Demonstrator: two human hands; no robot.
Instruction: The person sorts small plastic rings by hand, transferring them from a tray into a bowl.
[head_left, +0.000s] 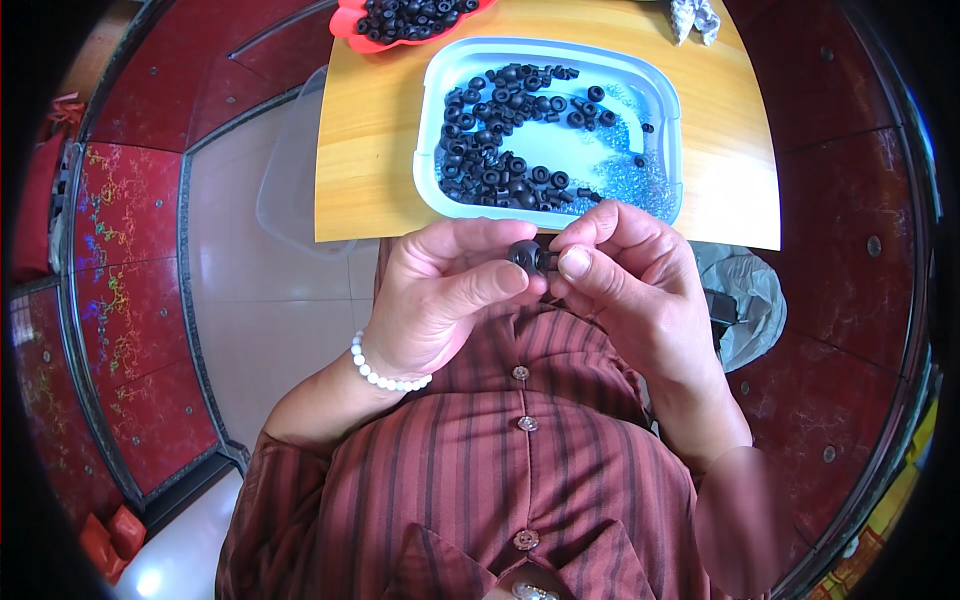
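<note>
In front of my chest, just past the near edge of the table, my left hand (425,290) pinches a round black cord lock body (525,256) between thumb and fingers. A dark hole shows in its side. My right hand (650,290) meets it from the right, thumb and forefinger closed on a small black plunger (549,262) set against the round body. How far the plunger sits inside is hidden by the fingertips. Beyond both hands lies a white plastic tray (428,150) holding many loose black cord lock parts (490,135) and a scatter of small shiny springs (635,185).
The tray rests on a yellow wooden table (365,150). At its far left stands a red scalloped dish (345,22) of black parts; a crumpled grey-white cloth (695,20) lies far right. A clear plastic bag (755,320) hangs below the table's right side. Red panels (140,250) stand on either side.
</note>
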